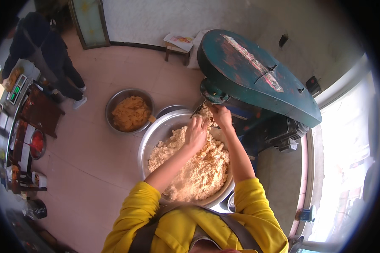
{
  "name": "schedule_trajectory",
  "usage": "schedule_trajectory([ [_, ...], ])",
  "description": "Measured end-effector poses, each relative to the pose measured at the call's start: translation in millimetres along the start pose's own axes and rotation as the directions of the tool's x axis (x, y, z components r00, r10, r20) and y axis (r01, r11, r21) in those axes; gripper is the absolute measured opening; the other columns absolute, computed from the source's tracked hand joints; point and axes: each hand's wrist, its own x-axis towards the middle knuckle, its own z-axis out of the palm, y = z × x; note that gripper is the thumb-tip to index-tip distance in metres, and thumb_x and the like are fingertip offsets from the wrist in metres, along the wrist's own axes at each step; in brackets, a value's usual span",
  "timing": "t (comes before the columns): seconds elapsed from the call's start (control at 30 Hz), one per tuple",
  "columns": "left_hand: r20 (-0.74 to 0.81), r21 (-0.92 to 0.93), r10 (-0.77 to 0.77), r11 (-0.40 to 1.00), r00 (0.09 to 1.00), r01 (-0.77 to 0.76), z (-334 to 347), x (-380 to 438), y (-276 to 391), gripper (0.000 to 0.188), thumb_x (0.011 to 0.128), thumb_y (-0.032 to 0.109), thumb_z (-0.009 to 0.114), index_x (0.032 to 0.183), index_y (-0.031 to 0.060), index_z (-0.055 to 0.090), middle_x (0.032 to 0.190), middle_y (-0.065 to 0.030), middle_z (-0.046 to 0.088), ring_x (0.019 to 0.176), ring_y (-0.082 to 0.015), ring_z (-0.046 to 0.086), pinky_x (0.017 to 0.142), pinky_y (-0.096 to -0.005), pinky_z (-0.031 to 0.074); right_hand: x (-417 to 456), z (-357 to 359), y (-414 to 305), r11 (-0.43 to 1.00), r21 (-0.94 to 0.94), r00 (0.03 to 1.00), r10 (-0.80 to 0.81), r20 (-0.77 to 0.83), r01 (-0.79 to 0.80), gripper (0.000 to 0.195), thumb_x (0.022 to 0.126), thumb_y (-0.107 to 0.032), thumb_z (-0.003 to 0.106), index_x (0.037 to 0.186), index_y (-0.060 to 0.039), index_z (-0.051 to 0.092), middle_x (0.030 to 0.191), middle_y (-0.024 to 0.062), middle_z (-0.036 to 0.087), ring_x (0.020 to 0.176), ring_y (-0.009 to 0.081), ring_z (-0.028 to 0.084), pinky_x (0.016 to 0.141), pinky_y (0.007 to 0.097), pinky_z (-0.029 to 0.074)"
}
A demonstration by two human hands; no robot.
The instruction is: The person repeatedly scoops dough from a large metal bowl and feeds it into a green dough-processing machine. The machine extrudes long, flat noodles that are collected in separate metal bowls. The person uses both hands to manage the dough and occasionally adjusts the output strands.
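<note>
A large metal bowl (145,139) full of pale, crumbly dough (196,170) stands right in front of me. At its far side, below the round housing (213,91) of a green machine (237,63), a clump of the same dough (205,111) sits at the machine's opening. My left hand (197,132) has its fingers curled against the near side of this clump. On the clump's right side is my right hand (222,116), close under the housing, its fingertips partly hidden.
Left of the big bowl, a smaller metal bowl (107,110) on the floor holds flat orange-yellow pieces (131,112). A person (47,53) in dark clothes works by a scale (17,90) at the left counter. A motor (288,136) sits under the machine's belt guard. A low stool (176,49) stands by the wall.
</note>
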Motion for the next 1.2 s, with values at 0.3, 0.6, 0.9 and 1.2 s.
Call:
schedule_trajectory([
  [0.3, -0.075, 0.142, 0.083, 0.987, 0.994, -0.072, 32, -23, 6, 0.078, 0.084, 0.009, 0.05, 0.15, -0.0035, 0.01, 0.153, -0.0296, 0.017, 0.144, -0.0435, 0.013, 0.116, -0.0578, -0.002, 9, 34, 2, 0.959, -0.283, 0.982, 0.057, 0.18, -0.004, 0.033, 0.091, -0.029, 0.046, 0.093, -0.0066, 0.071, 0.096, 0.023, 0.069, 0.091, 0.0403, 0.067, 0.079, 0.0475, 0.054],
  [0.6, 0.126, 0.301, 0.089, 0.946, 0.988, -0.123, 16, 16, -3, 0.082, 0.082, 0.014, 0.054, 0.15, -0.0038, 0.012, 0.153, -0.0302, 0.016, 0.141, -0.0436, 0.021, 0.118, -0.0522, 0.006, -9, -42, 23, 0.99, 0.022, 0.99, -0.141, 0.028, 0.14, 0.036, 0.088, -0.049, 0.058, 0.102, -0.0179, 0.072, 0.082, 0.0192, 0.068, 0.082, 0.0412, 0.065, 0.072, 0.0481, 0.053],
  [0.9, 0.17, 0.317, 0.045, 0.943, 0.984, -0.098, 37, 67, -5, 0.11, 0.068, 0.031, 0.077, 0.15, -0.0013, 0.013, 0.153, -0.0279, 0.02, 0.134, -0.041, 0.035, 0.115, -0.0504, 0.017, -30, -41, 22, 0.98, -0.196, 0.997, -0.018, 0.069, 0.031, 0.035, 0.089, -0.043, 0.056, 0.091, -0.0121, 0.072, 0.085, 0.0211, 0.069, 0.083, 0.0402, 0.067, 0.072, 0.0472, 0.055],
  [1.2, -0.212, 0.23, 0.365, 0.92, 0.906, -0.317, 41, 19, -30, 0.026, 0.083, 0.014, 0.061, 0.105, 0.0032, 0.067, 0.114, -0.0195, 0.061, 0.117, -0.0323, 0.052, 0.106, -0.0411, 0.036, 9, 36, -10, 0.901, -0.431, 0.983, 0.028, 0.182, 0.055, 0.019, 0.087, -0.021, 0.056, 0.096, -0.0118, 0.07, 0.096, 0.0169, 0.07, 0.092, 0.0328, 0.069, 0.078, 0.0417, 0.056],
])
